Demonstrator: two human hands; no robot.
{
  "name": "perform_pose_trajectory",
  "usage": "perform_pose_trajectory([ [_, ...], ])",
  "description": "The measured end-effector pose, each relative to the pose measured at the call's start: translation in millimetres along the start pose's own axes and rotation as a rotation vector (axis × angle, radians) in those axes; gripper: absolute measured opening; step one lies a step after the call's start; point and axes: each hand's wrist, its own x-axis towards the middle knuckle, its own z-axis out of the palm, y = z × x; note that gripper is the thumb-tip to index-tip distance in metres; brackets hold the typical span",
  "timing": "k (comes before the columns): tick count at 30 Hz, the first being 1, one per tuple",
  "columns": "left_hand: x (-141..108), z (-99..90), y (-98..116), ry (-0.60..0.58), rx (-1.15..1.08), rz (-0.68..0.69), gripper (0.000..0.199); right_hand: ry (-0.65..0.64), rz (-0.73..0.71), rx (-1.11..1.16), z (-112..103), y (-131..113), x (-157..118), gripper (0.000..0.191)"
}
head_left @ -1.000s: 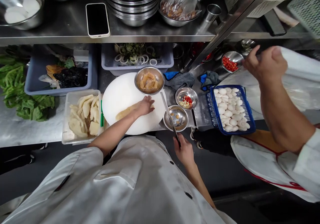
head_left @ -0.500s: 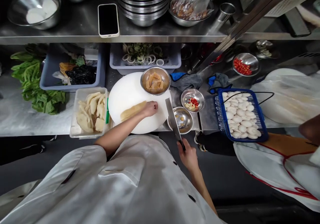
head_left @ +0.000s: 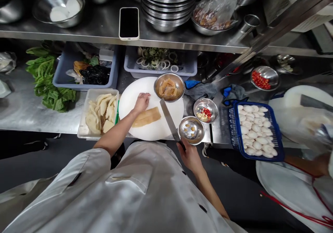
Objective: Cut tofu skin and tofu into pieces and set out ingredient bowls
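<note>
On the round white cutting board [head_left: 166,130] lies a flat, pale brown slab [head_left: 147,117]. My left hand [head_left: 142,102] is over the board just behind the slab, its fingers curled together; whether anything is between them is hidden. My right hand [head_left: 189,153] grips the black handle of a cleaver [head_left: 170,119], whose blade reaches over the board's right part, tip close to a steel bowl of brown pieces [head_left: 169,87]. Beside my right hand stands a bowl with a few small slices [head_left: 191,130], and behind that a bowl of chopped red chilli and garlic [head_left: 205,110].
Left of the board are a plastic box of pale pieces [head_left: 101,112], a blue-grey bin [head_left: 85,86] and leafy greens [head_left: 43,75]. A blue basket of white mushrooms [head_left: 256,130] stands right, near a co-worker's arm [head_left: 309,163]. A steel shelf [head_left: 99,38] runs behind.
My left hand has moved back and left, off the slab. The cleaver has swung slightly left over the board. The view has shifted, and the co-worker's arm has moved.
</note>
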Motion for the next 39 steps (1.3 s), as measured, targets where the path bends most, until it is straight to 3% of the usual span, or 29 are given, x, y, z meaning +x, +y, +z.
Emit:
perform_pose_trajectory([
  [6,-11.6,-3.0,-14.3,0.13,0.015,-0.086,0.019,-0.246,0.006,-0.348,-18.5,-56.3,71.7,0.024],
  [10,-13.8,-3.5,-19.4,0.162,0.005,-0.067,0.014,-0.346,-0.004,-0.505,-29.3,-85.4,106.5,0.025],
  [15,-11.8,2.5,-22.3,0.129,0.038,-0.041,0.014,-0.424,-0.061,-0.604,-38.4,-105.5,137.4,0.026],
  [18,-11.2,5.8,-22.2,0.11,0.077,-0.046,0.014,-0.482,-0.08,-0.672,-48.9,-102.9,142.0,0.027],
  [23,-8.8,-0.2,-19.2,0.042,0.098,-0.036,0.028,-0.515,-0.069,-0.705,-83.5,-62.6,106.3,0.029],
  [26,-1.7,-4.9,-16.2,-0.062,0.101,0.121,0.049,-0.465,-0.017,-0.645,-105.3,-27.7,71.0,0.032],
  [29,7.4,-2.9,-12.4,-0.177,0.079,0.21,0.044,-0.38,0.024,-0.527,-113.2,2.6,32.9,0.035],
  [34,10.5,8.1,-1.3,-0.232,0.034,0.099,0.021,-0.175,0.157,-0.132,-81.3,23.9,-27.0,0.039],
  [39,-2.5,17.0,36.8,-0.31,-0.058,0.061,0.027,-0.083,0.375,0.392,-26.4,34.5,-60.0,0.033],
])
